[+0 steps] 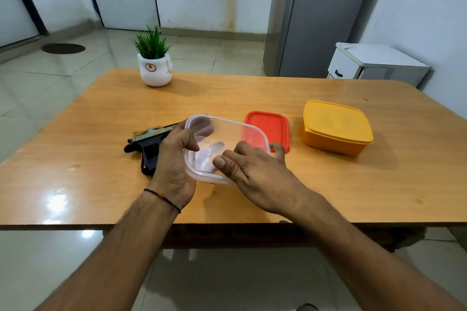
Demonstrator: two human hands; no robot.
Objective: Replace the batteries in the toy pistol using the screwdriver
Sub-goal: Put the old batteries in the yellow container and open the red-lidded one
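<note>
At the near edge of the desk [75,184] our two forearms reach in, the left one with a dark thread [161,195] round the wrist. Our left hand [174,159] grips the left rim of a clear container [227,131], thumb inside and fingers [202,130] showing blurred through the far side of the wall, so they are clamped on the plastic. Our right hand [255,174] lies over the container's near right corner, thumb stretched along the near rim and fingers bent over the right rim, closed on it; their tips are hidden. The container is tilted, its far edge raised, and pale blurred shapes show inside it; we cannot tell what they are. The toy pistol [149,144] lies flat on the desk just left of the container, its middle hidden behind our left hand, its grip pointing toward us. Just beyond the container on the right a red lid [270,126] lies flat, partly blocked by the clear wall. Farther right stands a yellow box [336,129] with its lid on, well apart. At the far left edge sits a potted plant [154,65] in a white pot. Past the desk stand a grey refrigerator [316,20] and a white cabinet [374,63].
</note>
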